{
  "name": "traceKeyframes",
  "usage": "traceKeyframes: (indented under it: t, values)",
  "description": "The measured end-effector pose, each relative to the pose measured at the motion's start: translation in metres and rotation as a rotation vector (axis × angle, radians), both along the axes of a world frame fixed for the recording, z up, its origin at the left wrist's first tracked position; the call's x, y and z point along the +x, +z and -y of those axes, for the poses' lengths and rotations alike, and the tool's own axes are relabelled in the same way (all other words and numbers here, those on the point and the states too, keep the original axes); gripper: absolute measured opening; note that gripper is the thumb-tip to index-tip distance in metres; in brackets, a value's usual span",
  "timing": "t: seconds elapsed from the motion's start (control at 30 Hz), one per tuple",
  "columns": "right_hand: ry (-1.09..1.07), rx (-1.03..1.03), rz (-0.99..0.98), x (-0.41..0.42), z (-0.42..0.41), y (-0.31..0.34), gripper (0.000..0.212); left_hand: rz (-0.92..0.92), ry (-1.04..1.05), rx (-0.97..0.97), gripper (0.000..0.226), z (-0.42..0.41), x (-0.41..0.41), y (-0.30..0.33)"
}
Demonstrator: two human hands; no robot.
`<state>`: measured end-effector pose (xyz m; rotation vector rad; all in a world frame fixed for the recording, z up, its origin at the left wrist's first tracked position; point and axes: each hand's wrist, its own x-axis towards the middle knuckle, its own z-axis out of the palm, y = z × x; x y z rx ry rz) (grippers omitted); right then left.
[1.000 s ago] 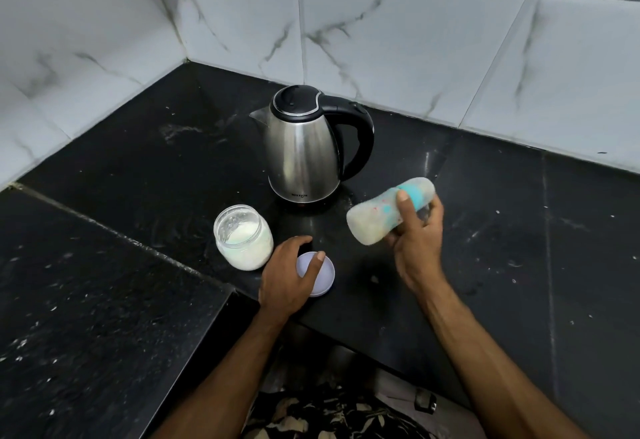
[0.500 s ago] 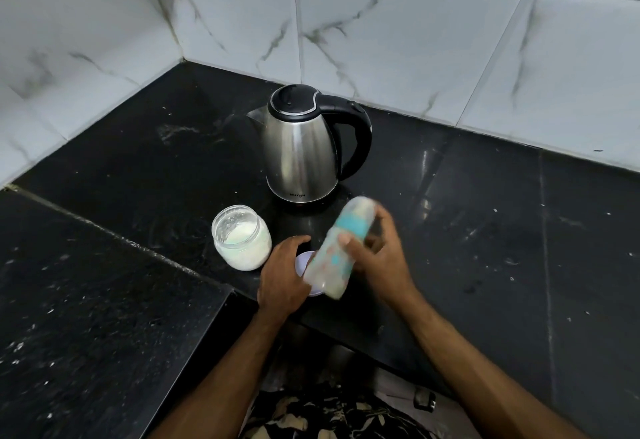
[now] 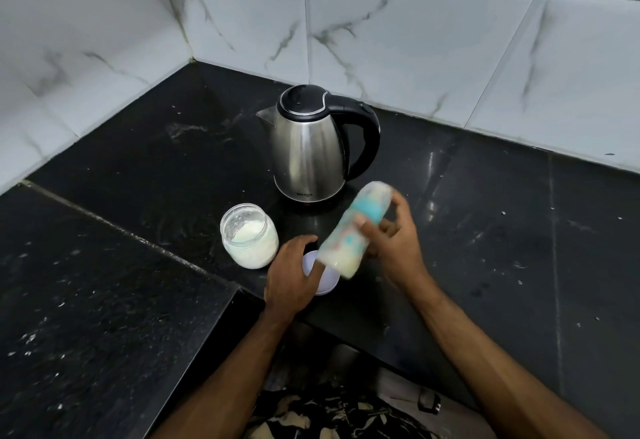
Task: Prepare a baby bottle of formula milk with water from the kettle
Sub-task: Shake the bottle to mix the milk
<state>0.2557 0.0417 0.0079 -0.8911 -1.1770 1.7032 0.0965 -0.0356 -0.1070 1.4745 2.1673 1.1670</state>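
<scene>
My right hand (image 3: 391,241) grips a baby bottle (image 3: 349,231) with teal print, milky inside, tilted and blurred above the counter. Behind it stands a steel kettle (image 3: 308,151) with a black lid and handle, its handle turned to the right. An open glass jar (image 3: 249,239) of white formula powder sits to the left of the kettle's front. My left hand (image 3: 291,274) rests on the jar's pale lid (image 3: 325,281), which lies flat on the black counter (image 3: 485,231); its fingers cover part of the lid.
White marbled tiles (image 3: 398,33) line the corner behind the kettle. The counter steps at a front edge below my hands, with a second black slab (image 3: 104,300) on the left. White specks dot the surface.
The bottle swung from lying sideways at the right to tilted near my left hand, then shifted slightly; it shows motion blur. My left hand stayed on the lid.
</scene>
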Motion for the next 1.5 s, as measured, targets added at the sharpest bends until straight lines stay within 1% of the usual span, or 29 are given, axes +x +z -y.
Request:
traceKeyframes:
  t: [0.1, 0.13, 0.17, 0.27, 0.3, 0.33, 0.37, 0.43, 0.47, 0.5, 0.53, 0.63, 0.67, 0.7, 0.77, 0.8, 0.83, 0.9, 0.97, 1.0, 1.03, 1.07, 1.17, 1.2, 1.27, 1.37, 1.4, 1.43, 1.5]
  values:
    - [-0.258, -0.162, -0.169, 0.004, -0.016, 0.006, 0.056, 0.001, 0.034, 0.021, 0.051, -0.001, 0.005, 0.006]
    - [-0.261, -0.169, -0.18, 0.003, -0.014, 0.004, 0.055, 0.0, 0.033, 0.026, 0.051, -0.001, 0.006, 0.008]
    - [-0.21, -0.152, -0.158, 0.001, -0.008, 0.0, 0.057, 0.0, 0.025, 0.027, 0.052, -0.001, 0.005, 0.008]
    - [0.083, 0.003, 0.009, -0.003, 0.015, -0.011, 0.069, -0.009, -0.055, -0.023, 0.061, 0.0, -0.001, 0.005]
    - [0.121, 0.045, 0.037, -0.002, 0.015, -0.011, 0.07, -0.009, -0.057, -0.033, 0.062, 0.0, -0.002, 0.004]
    - [0.088, 0.053, 0.033, -0.001, 0.011, -0.01, 0.07, -0.001, -0.042, -0.022, 0.06, 0.0, -0.002, 0.003]
    - [0.0, 0.013, 0.0, 0.0, 0.004, -0.005, 0.069, 0.006, -0.018, -0.003, 0.057, 0.0, -0.001, 0.003]
    - [-0.198, -0.126, -0.109, 0.003, -0.011, 0.002, 0.061, -0.009, 0.031, 0.023, 0.052, 0.0, 0.003, 0.006]
    - [-0.248, -0.159, -0.148, 0.004, -0.015, 0.002, 0.057, -0.014, 0.034, 0.025, 0.052, -0.001, 0.005, 0.007]
    - [-0.237, -0.165, -0.151, 0.003, -0.014, 0.0, 0.055, -0.014, 0.032, 0.023, 0.052, -0.001, 0.006, 0.009]
    - [-0.169, -0.142, -0.114, 0.002, -0.009, -0.003, 0.055, -0.01, 0.023, 0.021, 0.054, -0.002, 0.004, 0.007]
    - [0.13, 0.023, 0.089, -0.002, 0.007, -0.012, 0.067, -0.025, -0.054, -0.057, 0.063, -0.001, -0.003, 0.002]
    - [0.131, 0.042, 0.096, -0.001, 0.006, -0.012, 0.07, -0.039, -0.057, -0.055, 0.062, 0.0, -0.003, 0.001]
    - [0.055, 0.014, 0.063, -0.001, 0.001, -0.01, 0.07, -0.03, -0.038, -0.03, 0.058, 0.0, -0.002, 0.002]
    - [-0.175, -0.109, -0.063, 0.001, -0.013, -0.003, 0.06, -0.008, 0.022, 0.022, 0.051, -0.001, 0.003, 0.005]
    - [-0.257, -0.146, -0.115, 0.002, -0.017, -0.001, 0.054, -0.004, 0.037, 0.031, 0.05, -0.002, 0.004, 0.006]
    - [-0.279, -0.155, -0.135, 0.002, -0.018, -0.002, 0.051, -0.003, 0.036, 0.031, 0.049, -0.002, 0.005, 0.008]
    - [-0.165, -0.123, -0.083, -0.002, -0.005, -0.007, 0.056, -0.012, 0.004, 0.03, 0.051, -0.001, 0.003, 0.007]
    - [0.013, -0.033, 0.039, -0.006, 0.013, -0.012, 0.064, -0.003, -0.041, 0.0, 0.062, 0.0, 0.0, 0.006]
    - [0.055, 0.004, 0.084, -0.006, 0.016, -0.014, 0.067, 0.003, -0.049, -0.009, 0.066, 0.0, 0.0, 0.006]
    - [0.03, 0.018, 0.094, -0.007, 0.015, -0.013, 0.068, 0.004, -0.039, -0.007, 0.066, 0.0, 0.001, 0.008]
    - [-0.052, -0.01, 0.066, -0.007, 0.011, -0.01, 0.067, 0.003, -0.024, 0.013, 0.061, 0.0, 0.002, 0.008]
    - [-0.34, -0.173, -0.103, -0.003, -0.01, 0.002, 0.057, -0.004, 0.029, 0.031, 0.048, 0.0, 0.005, 0.01]
    - [-0.375, -0.194, -0.142, -0.002, -0.012, 0.002, 0.055, 0.002, 0.031, 0.031, 0.047, 0.0, 0.005, 0.008]
    - [-0.292, -0.164, -0.128, -0.004, 0.0, -0.002, 0.059, 0.008, 0.02, 0.022, 0.047, -0.001, 0.002, 0.003]
    - [0.01, -0.037, 0.028, -0.009, 0.028, -0.012, 0.076, -0.047, -0.073, -0.081, 0.048, -0.005, -0.005, -0.002]
    - [0.054, -0.005, 0.063, -0.009, 0.03, -0.014, 0.078, -0.065, -0.088, -0.096, 0.048, -0.005, -0.007, -0.003]
    - [0.022, 0.008, 0.057, -0.008, 0.027, -0.012, 0.075, -0.039, -0.072, -0.088, 0.05, -0.004, -0.006, -0.002]
    - [-0.175, -0.058, -0.022, -0.006, 0.012, -0.006, 0.063, 0.006, -0.013, -0.011, 0.051, -0.001, -0.002, 0.003]
